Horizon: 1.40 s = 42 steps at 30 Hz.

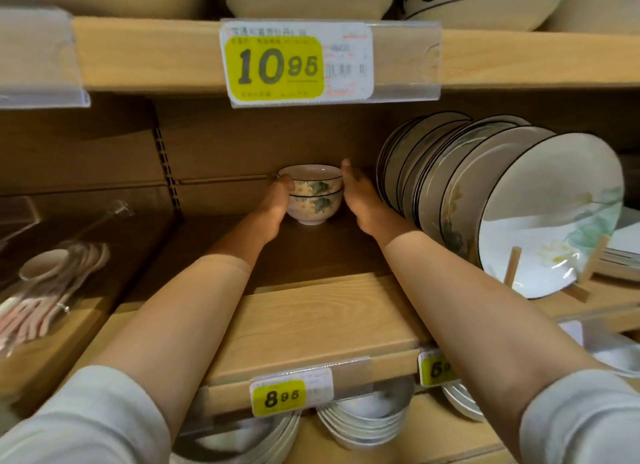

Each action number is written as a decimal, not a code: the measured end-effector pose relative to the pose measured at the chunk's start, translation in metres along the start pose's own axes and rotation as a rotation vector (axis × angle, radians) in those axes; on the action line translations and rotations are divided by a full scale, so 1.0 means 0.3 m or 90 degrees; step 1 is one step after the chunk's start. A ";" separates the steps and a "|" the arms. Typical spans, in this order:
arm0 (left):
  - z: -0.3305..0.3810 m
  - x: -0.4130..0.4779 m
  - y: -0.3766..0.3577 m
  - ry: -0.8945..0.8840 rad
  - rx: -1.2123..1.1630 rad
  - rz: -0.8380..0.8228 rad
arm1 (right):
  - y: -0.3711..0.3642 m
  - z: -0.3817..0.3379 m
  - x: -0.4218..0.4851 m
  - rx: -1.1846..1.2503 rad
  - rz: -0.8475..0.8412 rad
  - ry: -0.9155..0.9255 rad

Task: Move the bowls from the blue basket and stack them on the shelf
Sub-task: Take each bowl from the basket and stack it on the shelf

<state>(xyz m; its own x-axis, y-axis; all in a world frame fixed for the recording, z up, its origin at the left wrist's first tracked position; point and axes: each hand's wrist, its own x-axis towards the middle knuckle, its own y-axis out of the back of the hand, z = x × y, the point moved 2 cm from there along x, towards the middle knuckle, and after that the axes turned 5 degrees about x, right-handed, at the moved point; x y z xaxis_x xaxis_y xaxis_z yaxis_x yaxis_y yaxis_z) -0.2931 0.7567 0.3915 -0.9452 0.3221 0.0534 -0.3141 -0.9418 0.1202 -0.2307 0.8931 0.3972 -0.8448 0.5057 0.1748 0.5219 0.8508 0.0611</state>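
Store shelving in pale wood, several tiers, with a yellow paper price tag (273,67) clipped on the upper edge. Far left: pink-and-white ceramic soup spoons (52,283) in a clear holder, well apart from the action. Left hand (275,200) reaches deep onto the pale wooden shelf (311,311), thumb hooked at the top rim, fingers curled round the left side of two small white floral ceramic bowls (315,200). The bowls are nested one in the other, and the foot looks set down on the shaded rear of the shelf, near the back wall. Right hand (362,197) lies flat against the stack's right side, fingers straight, pressing rather than curling. Just right of that hand: a row of white dark-rimmed ceramic plates (519,204), tilted on edge in a wooden peg rack (510,266). Blue basket not in view.

Risks, judged:
- The right forearm is close to the front plates. Pulling out wide could knock one off the rack.
- The thumb at the rim could drag the upper bowl askew on release.
- If the bowls are not seated square, the top bowl could rock or chip.
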 end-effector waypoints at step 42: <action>-0.674 -2.263 0.684 0.174 -0.236 0.631 | -0.307 0.457 -1.828 0.237 -0.362 -0.433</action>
<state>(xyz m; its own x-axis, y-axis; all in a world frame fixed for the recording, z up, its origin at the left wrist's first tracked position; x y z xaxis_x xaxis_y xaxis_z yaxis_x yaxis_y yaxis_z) 0.2661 0.3252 0.1795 -0.7667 -0.5846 -0.2654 0.6334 -0.7563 -0.1638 0.1684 0.5571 0.1611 -0.9086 -0.1212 -0.3997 0.0418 0.9258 -0.3757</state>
